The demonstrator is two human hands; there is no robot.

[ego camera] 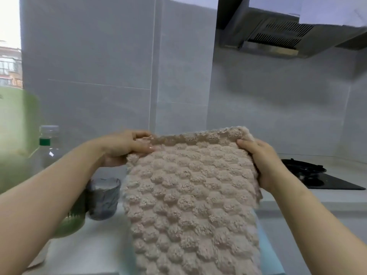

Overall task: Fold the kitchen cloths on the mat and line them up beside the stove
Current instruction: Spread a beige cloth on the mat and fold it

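Left grip [123,148] and right grip [266,161] pinch the top corners of the cloth [188,195], left of the stove [317,177]; better lay it flat on the mat [268,254], edges level

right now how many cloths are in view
1: the beige cloth, held above the blue mat by the left hand and right hand. More may hide behind it.

Left side crowded, right side freer
A glass [103,198], a bottle [48,144] and a green container [67,228] stood along the left of the desk [89,253]; the raised cloth [188,195] (its lower end out of view) screened the middle, and bare desk lay between it and the stove [317,176].
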